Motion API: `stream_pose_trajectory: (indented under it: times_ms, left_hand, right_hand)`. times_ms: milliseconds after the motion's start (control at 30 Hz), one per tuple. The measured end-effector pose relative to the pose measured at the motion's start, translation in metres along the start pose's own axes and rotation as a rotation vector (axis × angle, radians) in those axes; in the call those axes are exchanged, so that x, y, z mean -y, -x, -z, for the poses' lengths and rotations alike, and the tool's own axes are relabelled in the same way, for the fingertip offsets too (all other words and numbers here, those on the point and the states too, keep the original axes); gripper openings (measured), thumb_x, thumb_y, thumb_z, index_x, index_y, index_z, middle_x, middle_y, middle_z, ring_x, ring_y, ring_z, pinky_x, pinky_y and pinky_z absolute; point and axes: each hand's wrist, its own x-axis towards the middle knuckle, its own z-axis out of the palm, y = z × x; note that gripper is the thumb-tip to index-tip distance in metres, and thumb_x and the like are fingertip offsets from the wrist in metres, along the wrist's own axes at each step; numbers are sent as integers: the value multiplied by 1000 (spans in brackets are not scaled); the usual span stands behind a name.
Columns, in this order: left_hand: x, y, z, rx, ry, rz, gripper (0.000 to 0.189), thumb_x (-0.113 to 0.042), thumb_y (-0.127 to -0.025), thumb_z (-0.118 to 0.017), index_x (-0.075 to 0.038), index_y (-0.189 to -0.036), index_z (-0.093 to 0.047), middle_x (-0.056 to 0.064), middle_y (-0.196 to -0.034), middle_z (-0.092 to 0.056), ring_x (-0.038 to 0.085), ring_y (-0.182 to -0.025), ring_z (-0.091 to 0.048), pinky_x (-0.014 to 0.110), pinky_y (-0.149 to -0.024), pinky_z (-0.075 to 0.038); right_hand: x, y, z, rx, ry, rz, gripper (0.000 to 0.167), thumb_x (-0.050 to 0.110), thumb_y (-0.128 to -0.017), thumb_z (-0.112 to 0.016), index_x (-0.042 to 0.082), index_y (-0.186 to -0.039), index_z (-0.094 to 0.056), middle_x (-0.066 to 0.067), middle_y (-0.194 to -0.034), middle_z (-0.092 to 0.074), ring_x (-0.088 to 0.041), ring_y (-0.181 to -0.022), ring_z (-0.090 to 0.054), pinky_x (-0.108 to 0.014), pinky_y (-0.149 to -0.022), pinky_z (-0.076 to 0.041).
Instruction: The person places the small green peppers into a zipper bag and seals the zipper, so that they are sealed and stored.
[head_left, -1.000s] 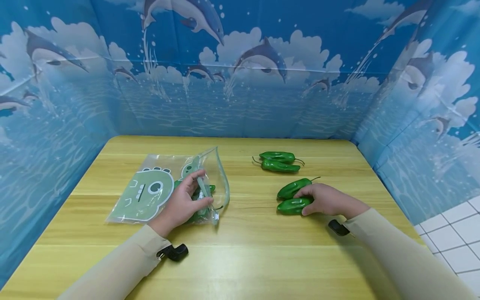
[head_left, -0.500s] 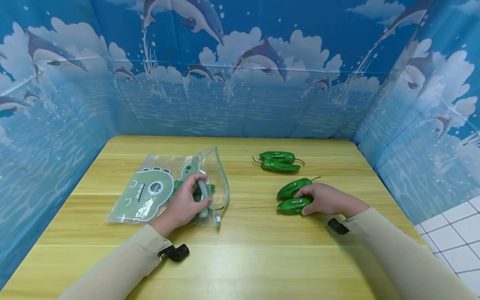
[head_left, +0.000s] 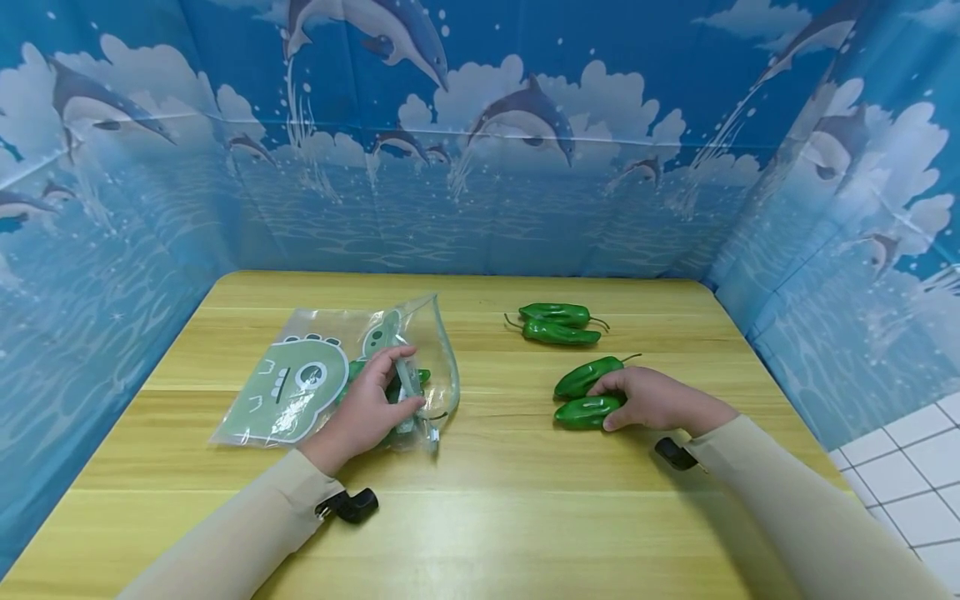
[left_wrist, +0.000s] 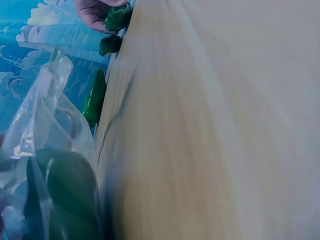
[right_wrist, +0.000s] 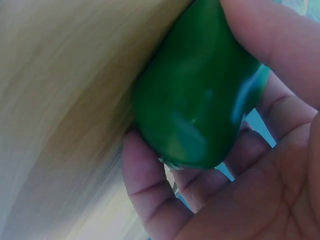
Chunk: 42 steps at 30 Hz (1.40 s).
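Note:
My left hand (head_left: 367, 410) pinches the upper side of a clear zip bag (head_left: 287, 392) near its mouth, which gapes to the right. The bag bears a green dinosaur print, and green peppers (left_wrist: 70, 192) lie inside, partly hidden by the hand. On the right, my right hand (head_left: 654, 402) grips the nearer green pepper (head_left: 587, 412) by its right end, thumb on the near side and fingers around it. That pepper (right_wrist: 195, 95) fills the right wrist view. Just behind it lies another green pepper (head_left: 588, 377), its stem pointing right.
Two more green peppers (head_left: 558, 332) lie side by side farther back on the wooden table (head_left: 495, 500). A blue dolphin-print curtain (head_left: 480, 200) encloses the back and sides. White floor tiles (head_left: 911, 467) show beyond the right edge.
The left fingers and the bag's edge under them have shifted very slightly. The right hand and the peppers on the table stay where they were.

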Motion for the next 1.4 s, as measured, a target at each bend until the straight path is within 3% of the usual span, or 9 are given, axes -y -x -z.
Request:
stream_pose_trajectory:
  times_ms: [200,400,533,733,967,1200,1400]
  left_hand:
    - [1,0,1,-24,95,17,74,-1,-92,-79,1,-154,-40,24,-156,-42,39,-140,-53,51,-126,-35]
    - [2,-1,1,-26,94,8,74,-1,-91,-79,1,-154,-39,25,-156,-42,33,-130,-57,50,-125,-36]
    - [3,0,1,-15,88,-2,74,-2,-92,-78,1,-154,-38,24,-157,-41,34,-137,-53,50,-126,-34]
    - [1,0,2,-9,83,-9,73,-2,-92,-77,1,-155,-39,22,-159,-40,35,-146,-47,50,-127,-32]
    - [1,1,2,-6,85,-11,75,-3,-92,-78,0,-155,-38,21,-162,-38,35,-153,-40,51,-128,-30]
    - [2,1,2,-7,84,-9,78,-3,-92,-79,-1,-157,-37,19,-164,-37,37,-156,-34,52,-128,-28]
    - [4,1,3,-4,80,-20,79,-4,-92,-79,-3,-158,-36,16,-165,-36,35,-157,-34,51,-128,-29]
  right_hand:
    - [1,0,-1,-4,24,11,38,22,-87,-87,15,-123,-76,-3,-121,-72,-21,-108,-66,-44,-93,-55]
    - [0,0,-2,-13,49,46,42,27,-91,-83,13,-130,-74,-9,-132,-70,-29,-120,-65,-48,-97,-55]
    - [6,-1,0,-41,39,70,48,34,-97,-77,12,-139,-68,-13,-140,-66,-36,-128,-62,-52,-101,-54]
    - [29,-7,5,-110,-42,100,48,31,-103,-69,10,-146,-61,-9,-135,-67,-28,-120,-64,-47,-95,-55]
    - [60,-22,4,-183,10,116,54,32,-107,-63,12,-155,-52,-20,-156,-51,-42,-143,-51,-60,-110,-48]
    - [88,-43,-3,-219,48,179,54,30,-108,-62,12,-157,-49,-16,-149,-54,-31,-126,-61,-52,-101,-53]
    - [105,-59,-8,-231,47,183,54,29,-110,-57,14,-161,-43,-15,-151,-51,-30,-130,-59,-51,-105,-53]
